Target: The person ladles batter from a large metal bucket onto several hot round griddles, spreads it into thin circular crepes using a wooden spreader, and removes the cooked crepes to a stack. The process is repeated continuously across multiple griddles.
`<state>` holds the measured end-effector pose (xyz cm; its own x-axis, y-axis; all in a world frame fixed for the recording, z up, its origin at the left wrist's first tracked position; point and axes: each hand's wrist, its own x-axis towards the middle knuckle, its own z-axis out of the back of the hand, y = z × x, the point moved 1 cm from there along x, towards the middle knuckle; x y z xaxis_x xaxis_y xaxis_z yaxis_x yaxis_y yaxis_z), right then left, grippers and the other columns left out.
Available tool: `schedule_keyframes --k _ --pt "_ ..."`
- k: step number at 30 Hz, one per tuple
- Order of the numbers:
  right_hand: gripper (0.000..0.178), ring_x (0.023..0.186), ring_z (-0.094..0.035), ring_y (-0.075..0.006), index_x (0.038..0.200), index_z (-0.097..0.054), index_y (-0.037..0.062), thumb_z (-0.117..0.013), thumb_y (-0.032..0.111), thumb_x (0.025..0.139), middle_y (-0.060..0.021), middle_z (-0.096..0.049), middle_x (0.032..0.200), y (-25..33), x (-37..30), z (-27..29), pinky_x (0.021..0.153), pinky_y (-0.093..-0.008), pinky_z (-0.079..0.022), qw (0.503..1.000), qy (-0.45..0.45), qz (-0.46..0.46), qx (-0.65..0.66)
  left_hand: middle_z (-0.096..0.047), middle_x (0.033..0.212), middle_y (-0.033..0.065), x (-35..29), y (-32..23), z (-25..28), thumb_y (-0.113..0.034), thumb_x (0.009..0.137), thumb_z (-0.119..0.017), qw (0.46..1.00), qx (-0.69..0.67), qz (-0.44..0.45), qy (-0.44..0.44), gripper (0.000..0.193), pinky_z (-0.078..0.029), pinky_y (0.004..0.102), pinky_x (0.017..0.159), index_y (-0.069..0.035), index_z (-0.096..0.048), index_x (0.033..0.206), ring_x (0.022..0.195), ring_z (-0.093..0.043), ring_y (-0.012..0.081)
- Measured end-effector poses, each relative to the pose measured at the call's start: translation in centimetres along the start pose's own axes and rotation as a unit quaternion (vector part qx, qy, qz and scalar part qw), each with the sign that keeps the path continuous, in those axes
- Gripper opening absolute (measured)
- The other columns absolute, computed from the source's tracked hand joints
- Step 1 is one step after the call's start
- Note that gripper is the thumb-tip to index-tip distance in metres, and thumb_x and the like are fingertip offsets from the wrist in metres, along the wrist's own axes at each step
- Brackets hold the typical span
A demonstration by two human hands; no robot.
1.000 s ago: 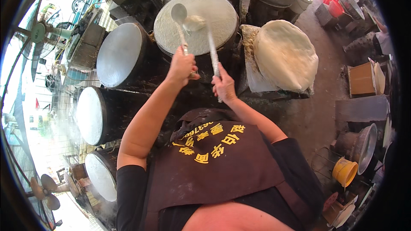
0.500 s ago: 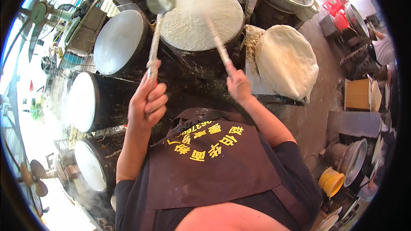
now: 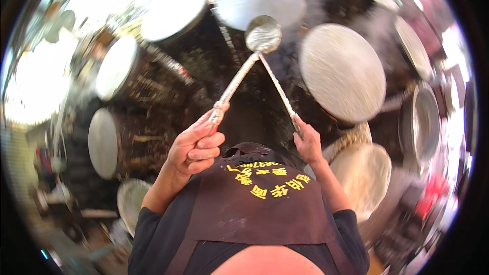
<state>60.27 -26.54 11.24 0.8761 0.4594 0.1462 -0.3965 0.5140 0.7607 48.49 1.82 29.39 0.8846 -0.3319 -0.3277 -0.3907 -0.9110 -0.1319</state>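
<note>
My left hand is closed round the pale, coated handle of a long ladle, whose round bowl is smeared with something whitish. My right hand grips a thin pale stick. The stick's far end meets the ladle near the base of its bowl; I cannot tell whether they touch. Beyond, a dark vat with a pale, round top surface lies partly behind the ladle bowl. Another vat, its pale surface rippled, stands to the right of the stick.
More round vats line my left, among them one with a bright top and one further down. A pale, dough-like round lies close by my right arm. Past it are a metal basin and blurred red objects. Steam drifts over the vats.
My view has swung left, so the vat ahead and the dough-like round now sit further right. The ladle and stick have come together at their far ends. Both hands keep their grip.
</note>
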Motion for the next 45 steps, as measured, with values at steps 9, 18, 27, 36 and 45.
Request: schedule_keyframes --k 9,18,27,36,45 --pt "0.055 0.049 -0.043 -0.0024 0.138 -0.047 0.0061 -0.054 -0.003 0.084 0.0027 -0.052 0.067 7.6 4.2 -5.7 0.044 -0.0194 -0.036 0.954 0.158 -0.055 0.247 -0.037 0.068 -0.0009 -15.8 4.5 4.9 -0.017 0.101 -0.043 0.918 0.087 -0.359 -0.143 0.047 -0.03 0.0179 0.03 -0.028 -0.03 0.144 0.043 -0.032 0.0035" --pt "0.055 0.052 -0.044 -0.003 0.138 -0.046 0.0046 -0.052 -0.006 0.084 0.0013 -0.054 0.072 17.1 -0.6 -16.8 0.046 -0.0178 -0.034 0.905 0.368 0.006 0.214 -0.041 0.059 -0.001 -34.3 15.4 24.8 -0.008 0.096 -0.042 0.508 0.175 -0.507 -0.674 0.059 -0.034 0.0236 0.028 -0.016 -0.02 0.15 0.035 -0.037 0.0068" --pt "0.055 0.057 -0.039 -0.002 0.137 -0.05 0.009 -0.055 -0.003 0.084 0.0072 -0.048 0.068 23.6 -4.3 -23.8 0.051 -0.0185 -0.031 0.88 0.453 0.069 0.123 -0.065 0.09 0.0214 -37.4 25.9 43.8 -0.014 0.087 -0.055 0.448 0.288 -0.239 -0.812 0.058 -0.049 0.0435 0.075 -0.009 -0.038 0.142 0.079 -0.062 0.036" --pt "0.053 0.065 -0.044 -0.0012 0.135 -0.051 0.0078 -0.058 -0.002 0.084 0.0058 -0.054 0.077 27.1 -5.3 -26.6 0.059 -0.0179 -0.038 0.851 0.516 0.084 0.057 -0.063 0.083 0.0225 -44.9 24.4 43.1 -0.014 0.088 -0.055 0.435 0.476 -0.131 -0.753 0.063 -0.05 0.0463 0.065 -0.019 -0.03 0.146 0.071 -0.062 0.0385" --pt "0.051 0.066 -0.058 -0.0134 0.133 -0.053 0.0087 -0.062 0.004 0.082 -0.0095 -0.065 0.079 26.7 -3.7 -28.2 0.068 -0.0281 -0.048 0.743 0.639 0.195 -0.041 -0.038 0.065 -0.005 -37.2 24.0 37.6 -0.021 0.097 -0.051 0.774 -0.206 -0.383 -0.46 0.045 -0.025 0.0187 0.031 -0.028 -0.038 0.14 0.044 -0.035 0.0047"
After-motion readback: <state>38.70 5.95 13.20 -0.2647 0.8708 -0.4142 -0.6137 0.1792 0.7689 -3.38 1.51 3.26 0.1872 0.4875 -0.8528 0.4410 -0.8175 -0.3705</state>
